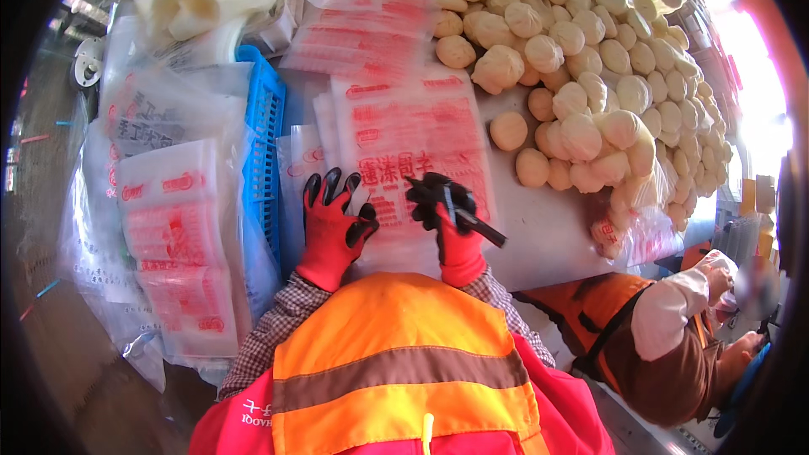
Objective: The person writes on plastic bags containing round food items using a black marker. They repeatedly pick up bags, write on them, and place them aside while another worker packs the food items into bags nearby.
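My left hand (335, 224), in a red work glove with black-coated fingertips, rests with fingers apart at the left edge of a stack of clear plastic bags (442, 120) printed in red. Nothing can be made out in its grasp. In a matching glove, my right hand (452, 224) grips a black marker pen (481, 227) above the lower right part of the same stack. The pen slants, one end towards my vest and the other by the fingertips. More plastic bags (298, 158) stick out under the stack's left side.
Pale steamed buns (581, 95) lie heaped at the right. A blue plastic basket (260, 139) stands left, beside more printed bags (174, 246). Further bags (373, 31) and cream cloth (202, 0) lie at the back. A co-worker (663, 328) in an orange apron is at lower right.
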A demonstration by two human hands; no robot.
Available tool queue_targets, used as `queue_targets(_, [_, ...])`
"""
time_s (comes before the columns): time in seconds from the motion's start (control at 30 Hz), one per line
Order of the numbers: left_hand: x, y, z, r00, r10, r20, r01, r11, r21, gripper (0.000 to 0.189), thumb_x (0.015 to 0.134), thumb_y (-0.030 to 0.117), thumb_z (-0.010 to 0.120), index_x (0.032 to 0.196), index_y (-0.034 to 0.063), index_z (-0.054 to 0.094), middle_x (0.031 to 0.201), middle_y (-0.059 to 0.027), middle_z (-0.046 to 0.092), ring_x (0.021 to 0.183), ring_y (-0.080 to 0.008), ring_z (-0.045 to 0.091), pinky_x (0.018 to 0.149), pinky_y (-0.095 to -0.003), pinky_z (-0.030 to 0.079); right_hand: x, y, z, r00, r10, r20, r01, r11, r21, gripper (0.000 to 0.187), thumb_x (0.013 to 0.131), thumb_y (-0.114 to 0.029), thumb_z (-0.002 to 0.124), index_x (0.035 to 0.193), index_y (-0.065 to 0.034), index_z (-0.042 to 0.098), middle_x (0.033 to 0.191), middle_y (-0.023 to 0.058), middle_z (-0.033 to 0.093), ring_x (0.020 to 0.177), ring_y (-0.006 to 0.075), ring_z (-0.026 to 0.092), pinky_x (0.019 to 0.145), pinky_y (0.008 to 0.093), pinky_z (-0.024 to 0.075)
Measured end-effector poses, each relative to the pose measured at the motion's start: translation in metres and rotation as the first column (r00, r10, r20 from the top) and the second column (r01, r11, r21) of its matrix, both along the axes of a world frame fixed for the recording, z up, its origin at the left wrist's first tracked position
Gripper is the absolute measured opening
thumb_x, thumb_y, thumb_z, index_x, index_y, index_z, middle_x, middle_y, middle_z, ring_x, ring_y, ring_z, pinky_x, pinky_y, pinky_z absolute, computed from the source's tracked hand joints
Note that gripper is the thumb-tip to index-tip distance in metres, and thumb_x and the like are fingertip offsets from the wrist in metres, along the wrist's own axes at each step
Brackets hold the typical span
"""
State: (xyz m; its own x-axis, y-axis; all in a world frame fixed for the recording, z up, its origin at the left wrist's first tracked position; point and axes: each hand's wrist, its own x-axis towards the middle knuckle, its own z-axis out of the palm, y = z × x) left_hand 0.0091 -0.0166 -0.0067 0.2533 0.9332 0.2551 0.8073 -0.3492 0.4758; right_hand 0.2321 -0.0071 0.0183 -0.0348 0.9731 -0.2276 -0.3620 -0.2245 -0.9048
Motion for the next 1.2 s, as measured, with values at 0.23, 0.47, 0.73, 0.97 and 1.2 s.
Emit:
queue_targets(0.23, [-0.01,0.007,-0.008,0.998,-0.013,0.062,0.018,0.997,-0.08,0.018,0.083,0.025,0.08,0.07,0.0128,0.077,0.142,-0.0128,0.064,0.138,-0.0434,0.047,0.117,-0.0618,0.03,0.027,-0.021,0.047,0.987,-0.122,0.106,0.113,0.989,0.091,0.066,0.099,-0.05,0.067,0.129,0.0087,0.061,0.097,0.0216,0.076,0.066,0.0202,0.068,0.057,0.0281,0.0505])
queue_targets(0.47, [-0.013,0.023,0.011,0.99,0.016,0.138,-0.009,0.999,-0.049,0.014,0.085,0.015,0.082,0.095,0.0054,0.079,0.148,-0.0111,0.062,0.143,-0.0399,0.046,0.116,-0.052,0.039,0.039,-0.034,0.043,0.99,-0.123,0.076,0.117,0.991,0.068,0.056,0.099,-0.035,0.07,0.133,0.0099,0.06,0.103,0.0203,0.076,0.077,0.0188,0.07,0.066,0.0283,0.0517])
queue_targets(0.73, [-0.052,0.133,-0.005,0.457,0.642,0.616,-0.449,0.764,-0.464,0.063,0.093,0.004,0.079,0.15,0.0006,0.052,0.153,-0.0183,0.055,0.137,-0.0284,0.054,0.114,-0.0379,0.044,-0.023,-0.007,-0.009,0.953,0.234,0.193,-0.227,0.972,-0.061,0.03,0.099,-0.012,0.072,0.125,0.0011,0.07,0.102,0.0101,0.078,0.088,0.0139,0.072,0.076,0.0288,0.0566])
queue_targets(0.97, [-0.008,0.014,0.055,0.951,0.208,0.23,-0.237,0.966,0.104,0.046,0.079,0.008,0.081,0.124,0.0155,0.075,0.159,-0.0239,0.045,0.152,-0.0482,0.032,0.124,-0.0615,0.022,-0.021,0.001,-0.054,0.871,0.261,0.416,-0.227,0.965,-0.13,0.029,0.099,-0.021,0.075,0.121,-0.0019,0.073,0.099,0.0069,0.078,0.086,0.0131,0.072,0.073,0.0266,0.056])
queue_targets(1.2, [0.003,-0.012,0.006,0.983,-0.064,-0.173,0.059,0.998,-0.034,0.044,0.08,0.029,0.082,0.123,0.0218,0.077,0.153,-0.0221,0.047,0.143,-0.0486,0.039,0.12,-0.0642,0.025,-0.01,0.005,-0.035,0.992,0.096,0.082,-0.088,0.991,-0.1,0.04,0.105,-0.027,0.064,0.136,-0.0024,0.064,0.107,0.009,0.077,0.078,0.0136,0.07,0.063,0.0245,0.0493])
